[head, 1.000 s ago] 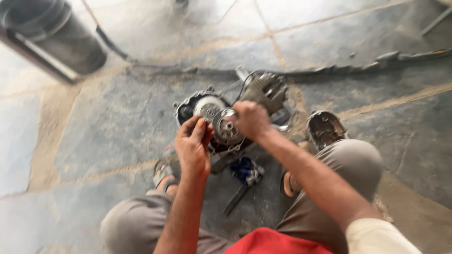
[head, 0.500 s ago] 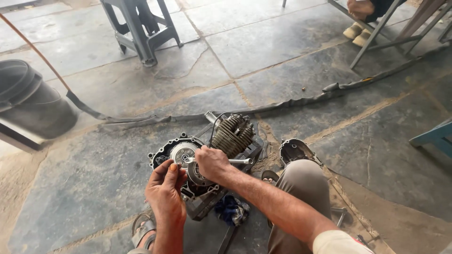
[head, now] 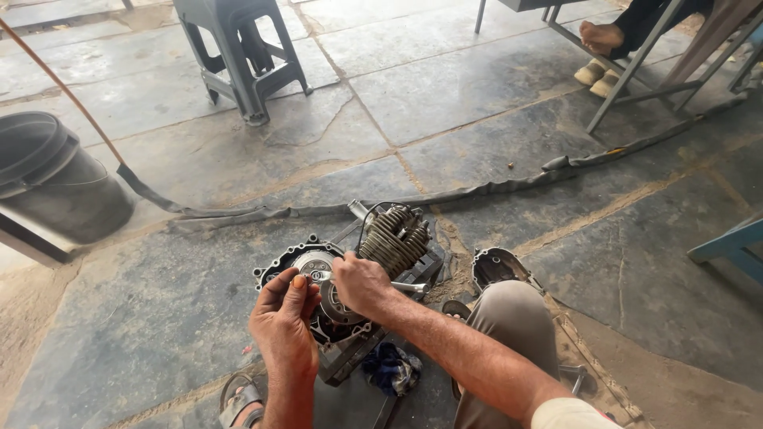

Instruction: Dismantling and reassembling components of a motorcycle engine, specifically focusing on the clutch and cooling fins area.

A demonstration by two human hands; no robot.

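Observation:
A small motorcycle engine (head: pixel 350 262) lies on the stone floor, its round side opening facing up and its finned cylinder (head: pixel 395 237) pointing away. My left hand (head: pixel 284 322) rests on the open crankcase rim, fingertips pinching a small part at the centre. Over the same centre my right hand (head: pixel 362 284) is closed on a metal wrench (head: pixel 407 287) whose handle sticks out to the right. Both hands touch the engine's round clutch area (head: pixel 314 266).
A removed engine cover (head: pixel 494 266) lies right of my knee. A dark rag (head: pixel 391 369) sits below the engine. A grey bucket (head: pixel 49 179) stands far left, a grey plastic stool (head: pixel 238 48) at the back, a flat hose (head: pixel 445 195) crosses the floor. Another person's feet (head: pixel 600 48) show top right.
The view has tilted up and back, showing more floor, the stool and the other person's feet. Both hands stay on the engine's centre with little movement.

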